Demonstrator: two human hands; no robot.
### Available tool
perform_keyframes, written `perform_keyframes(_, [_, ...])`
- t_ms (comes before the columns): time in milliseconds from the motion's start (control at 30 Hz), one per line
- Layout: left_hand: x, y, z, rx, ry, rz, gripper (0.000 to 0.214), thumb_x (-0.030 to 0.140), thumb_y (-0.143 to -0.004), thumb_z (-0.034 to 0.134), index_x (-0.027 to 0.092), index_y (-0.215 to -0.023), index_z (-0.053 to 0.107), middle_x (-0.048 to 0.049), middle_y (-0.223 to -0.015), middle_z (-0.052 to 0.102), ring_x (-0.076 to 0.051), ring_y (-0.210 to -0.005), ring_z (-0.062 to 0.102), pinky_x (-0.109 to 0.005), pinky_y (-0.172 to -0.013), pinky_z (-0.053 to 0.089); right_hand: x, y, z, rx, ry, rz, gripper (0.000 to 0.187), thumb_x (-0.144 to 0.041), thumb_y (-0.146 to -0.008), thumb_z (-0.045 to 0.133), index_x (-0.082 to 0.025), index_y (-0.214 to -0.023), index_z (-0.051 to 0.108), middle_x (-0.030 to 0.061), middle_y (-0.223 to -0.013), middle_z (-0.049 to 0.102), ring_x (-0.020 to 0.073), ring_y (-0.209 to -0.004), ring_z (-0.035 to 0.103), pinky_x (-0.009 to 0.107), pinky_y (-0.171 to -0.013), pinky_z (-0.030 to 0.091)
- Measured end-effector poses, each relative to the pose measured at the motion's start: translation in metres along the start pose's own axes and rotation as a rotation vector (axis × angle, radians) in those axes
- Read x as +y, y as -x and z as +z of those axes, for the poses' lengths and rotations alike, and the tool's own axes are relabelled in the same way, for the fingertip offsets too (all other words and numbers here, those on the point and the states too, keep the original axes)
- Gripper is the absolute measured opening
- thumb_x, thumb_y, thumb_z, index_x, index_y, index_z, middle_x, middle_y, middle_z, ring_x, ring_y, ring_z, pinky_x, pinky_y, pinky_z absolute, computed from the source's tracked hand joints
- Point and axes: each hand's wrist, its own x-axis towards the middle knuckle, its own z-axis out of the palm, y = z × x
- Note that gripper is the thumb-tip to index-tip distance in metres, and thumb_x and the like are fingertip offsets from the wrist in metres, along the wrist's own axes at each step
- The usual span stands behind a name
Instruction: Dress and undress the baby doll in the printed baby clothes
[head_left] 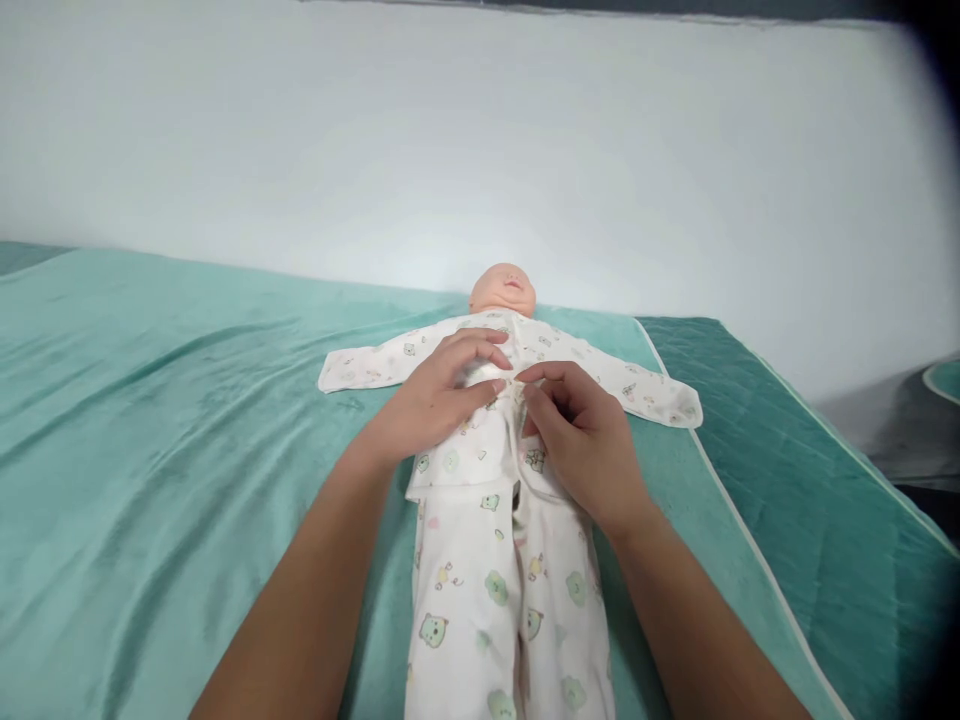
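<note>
Where the front edges of the white printed shirt (472, 462) meet, partway up the chest of a doll (501, 288), the fingertips of both hands come close together. The doll lies on its back, head away from the person, on a light green blanket (225, 480). Over the front of the shirt the left hand (454, 390) rests with its index finger and thumb bent toward the opening, the other fingers spread across the fabric just beyond; whether a fold is caught between that thumb and index finger I cannot tell. From the opposite side the right hand (585, 425) reaches in, its thumb and index finger pinched together on the shirt's edge, its remaining fingers curled under. The pinched spot sits right at the fingertips, between the two hands, while most of the shirt's lower front lies below the grip, toward the person. Above the hands, the sleeves (364, 368) stretch out flat to either side. Printed trousers (465, 590) cover the legs, and the shirt's hem overlaps their waist; a small dark gap shows at the middle of that hem. To the right of the blanket's pale border lies a darker green quilted mat (817, 510), and behind the doll's head rises a white wall (375, 150).
</note>
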Motion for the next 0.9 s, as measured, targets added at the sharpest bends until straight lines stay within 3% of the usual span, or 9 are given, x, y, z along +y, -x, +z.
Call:
perform_keyframes(133, [-0.002,0.000,0.002,0.045,-0.059,0.071,0.025,0.024,-0.093,0.050,0.027,-0.109,0.069,-0.0028,-0.144,0.051,-0.023,-0.137,0.044,-0.041,-0.112,0.040,0.008,-0.001,-0.001,0.194,-0.103,-0.057,0.012,-0.031,-0.094,0.053,-0.025,-0.099,0.062,-0.0014,-0.076,0.061,0.0119,-0.062,0.052,0.025,-0.058,0.043])
perform_keyframes(267, [-0.004,-0.001,0.009,0.067,-0.119,0.116,0.032,0.014,-0.090,0.043,0.026,-0.092,0.072,-0.0003,-0.138,0.056,-0.022,-0.130,0.051,-0.042,-0.109,0.042,0.018,-0.007,-0.005,0.299,0.069,-0.194,0.018,-0.028,-0.093,0.052,-0.026,-0.107,0.064,0.0054,-0.110,0.064,0.0203,-0.101,0.061,0.035,-0.084,0.052])
perform_keyframes(400, [-0.022,0.000,0.016,0.245,-0.142,0.141,0.025,0.013,-0.088,0.043,0.022,-0.084,0.065,-0.0025,-0.131,0.061,-0.021,-0.120,0.057,-0.040,-0.104,0.046,0.044,-0.021,-0.017,0.327,0.321,-0.271,0.033,-0.032,-0.095,0.048,-0.026,-0.126,0.059,0.0080,-0.140,0.054,0.0246,-0.133,0.046,0.048,-0.109,0.040])
perform_keyframes(500, [-0.046,0.010,0.011,0.425,-0.370,0.157,0.027,0.012,-0.090,0.040,0.021,-0.100,0.063,-0.0065,-0.128,0.064,-0.020,-0.125,0.053,-0.040,-0.110,0.040,0.076,-0.033,-0.034,0.340,0.593,-0.208,0.047,-0.039,-0.097,0.044,-0.018,-0.138,0.051,0.0147,-0.150,0.045,0.0281,-0.144,0.032,0.051,-0.117,0.028])
perform_keyframes(600, [-0.071,0.032,-0.005,0.438,-0.722,0.031,0.046,0.008,-0.083,0.042,0.018,-0.125,0.057,-0.0103,-0.143,0.055,-0.024,-0.138,0.043,-0.043,-0.116,0.032,0.105,-0.035,-0.059,0.266,0.847,-0.032,0.057,-0.045,-0.098,0.037,-0.016,-0.147,0.042,0.0158,-0.158,0.035,0.0324,-0.149,0.022,0.058,-0.118,0.021])
perform_keyframes(700, [-0.086,0.056,-0.029,0.386,-0.963,-0.144,0.062,0.007,-0.080,0.044,0.016,-0.141,0.047,-0.0098,-0.157,0.039,-0.026,-0.148,0.029,-0.046,-0.121,0.024,0.120,-0.022,-0.084,0.180,0.944,0.161,0.062,-0.048,-0.100,0.030,-0.015,-0.151,0.035,0.0171,-0.159,0.033,0.0337,-0.148,0.026,0.059,-0.117,0.021])
perform_keyframes(833, [-0.095,0.071,-0.054,0.415,-0.982,-0.437,0.063,0.018,-0.086,0.043,0.016,-0.150,0.039,-0.0125,-0.159,0.035,-0.030,-0.146,0.034,-0.048,-0.116,0.032,0.121,0.004,-0.110,0.194,0.998,0.277,0.063,-0.051,-0.099,0.030,-0.017,-0.151,0.038,0.0186,-0.155,0.039,0.0358,-0.142,0.036,0.056,-0.114,0.028])
perform_keyframes(900, [-0.098,0.071,-0.060,0.399,-0.967,-0.509,0.062,0.022,-0.090,0.040,0.015,-0.151,0.037,-0.0139,-0.158,0.038,-0.031,-0.143,0.038,-0.048,-0.115,0.034,0.119,0.013,-0.118,0.231,0.995,0.323,0.061,-0.049,-0.099,0.032,-0.017,-0.150,0.041,0.0194,-0.147,0.048,0.0355,-0.136,0.044,0.053,-0.110,0.034])
